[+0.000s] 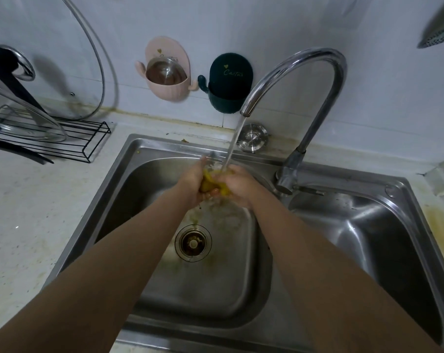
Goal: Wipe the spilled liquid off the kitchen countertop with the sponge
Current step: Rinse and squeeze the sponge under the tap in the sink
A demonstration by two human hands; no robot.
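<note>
We've got the yellow sponge (210,183) squeezed betw. both hands over the left sink basin (165,289), right under the faucet (299,80) stream. Left hand (192,182) and right hand (237,183) both have fingers curled tight round it. It looks soft and light, soaked thru, prob. slippery, so we'd grip it across the whole body, not by an edge, and wring before wiping. Countertop (25,212) at left is pale and speckled. A yellowish smear sits on the counter strip right of the sink. A lid rack (70,138) stands back left w/ glass lids; two wall holders hang on the tiles.
</note>
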